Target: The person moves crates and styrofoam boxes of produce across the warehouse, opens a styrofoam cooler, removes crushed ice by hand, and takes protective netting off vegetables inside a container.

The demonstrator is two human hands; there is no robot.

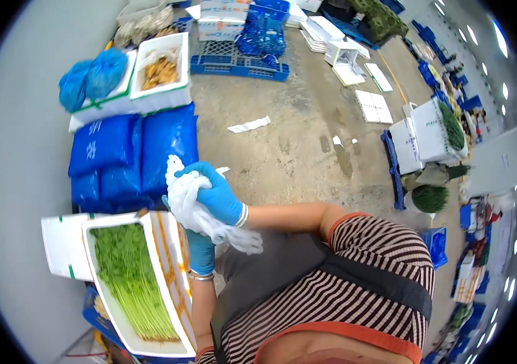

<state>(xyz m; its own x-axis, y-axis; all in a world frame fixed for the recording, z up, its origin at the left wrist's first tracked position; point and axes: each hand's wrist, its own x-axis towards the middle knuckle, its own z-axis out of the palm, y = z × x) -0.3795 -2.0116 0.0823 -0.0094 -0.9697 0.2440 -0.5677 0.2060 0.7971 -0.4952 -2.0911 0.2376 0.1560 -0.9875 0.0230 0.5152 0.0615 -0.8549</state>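
In the head view, both my hands wear blue gloves and hold one crumpled white soft bundle [190, 203], loose at both ends. I cannot tell whether it is cloth or thin plastic. My right hand [217, 195] is closed over its upper part. My left hand [200, 250] is below and behind the bundle, its fingers mostly hidden, with a blue fingertip showing at the left edge. Just left of my left hand is a white foam box [92, 267] of leafy green vegetables [128, 273], with long stems lined up lengthwise.
Blue plastic packs [170, 145] are stacked beyond the foam box. Another foam box [176, 97] holds brownish produce, beside blue bags [107, 71]. A blue pallet [240, 67] carries cartons. White foam boxes [404, 145] stand at right; a paper scrap [249, 125] lies on the floor.
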